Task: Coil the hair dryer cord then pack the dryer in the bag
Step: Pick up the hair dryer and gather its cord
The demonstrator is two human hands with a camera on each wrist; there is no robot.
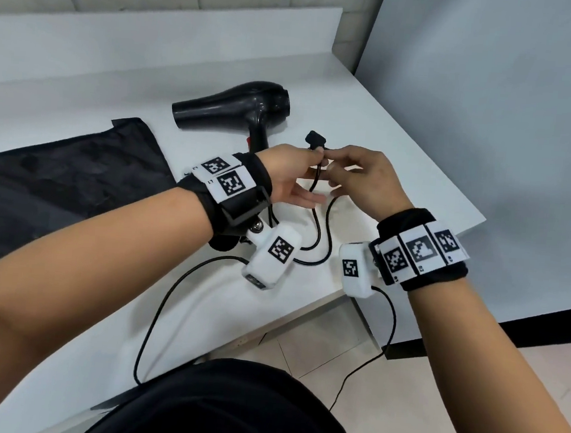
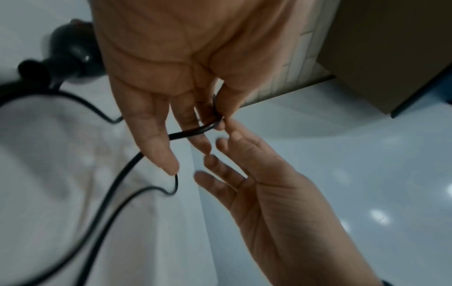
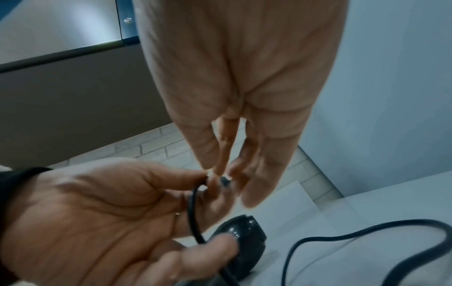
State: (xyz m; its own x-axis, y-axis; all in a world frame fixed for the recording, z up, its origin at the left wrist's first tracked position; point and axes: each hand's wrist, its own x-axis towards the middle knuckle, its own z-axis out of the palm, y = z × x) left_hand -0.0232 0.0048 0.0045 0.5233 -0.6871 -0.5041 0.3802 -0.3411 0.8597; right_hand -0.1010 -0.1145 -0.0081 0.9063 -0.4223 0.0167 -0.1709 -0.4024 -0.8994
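Apparently cord [image 1: 317, 177] pinched betw. both hands.

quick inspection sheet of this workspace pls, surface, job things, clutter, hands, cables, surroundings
surface: white tabletop, raised white ledge along its back edge.
job's things: glossy black plastic hair dryer lies on its side, nozzle toward the left; flat black fabric bag lies left of it; dryer not yet in the bag.
clutter: nothing seen.
hands: left hand pinches the thin black dryer cord between thumb and forefinger, other fingers straight; right hand meets it at the same spot, its grip unclear.
cables: the cord trails in loose bends on the table, not coiled; its black plug sticks up above the hands. Separate thin black leads hang from the wrist cameras.
surroundings: pale brick wall behind, grey-blue wall at right, tiled floor.
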